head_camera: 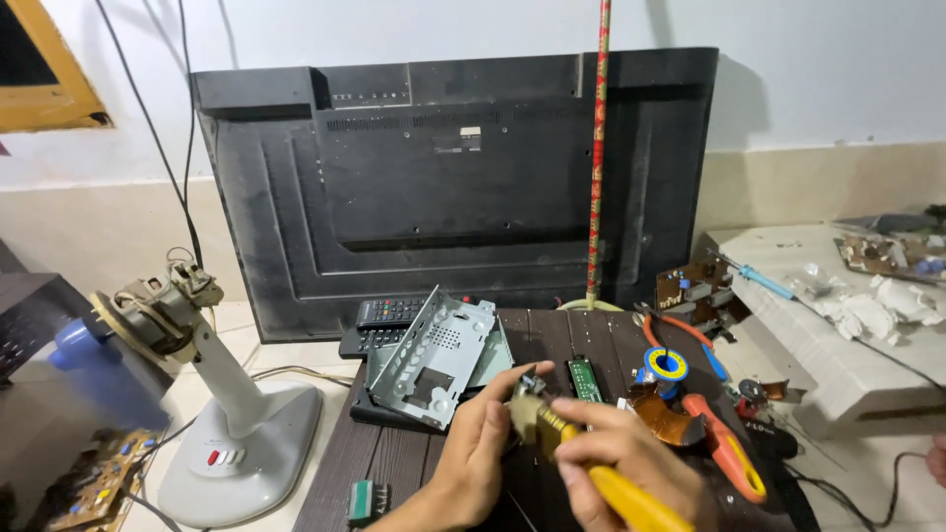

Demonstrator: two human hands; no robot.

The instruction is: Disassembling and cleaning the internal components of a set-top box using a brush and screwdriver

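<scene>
My right hand grips a yellow-handled screwdriver, its shaft angled up and to the left toward a small brass-coloured part. My left hand pinches that part from the left, above the dark wooden table. The screwdriver's tip is hidden where it meets the part. A narrow green circuit board lies just behind my hands.
A grey metal chassis leans on remote controls to the left. Orange-handled pliers, a solder spool and a brown circuit board lie to the right. A black television back stands behind. A fan base stands on the floor at the left.
</scene>
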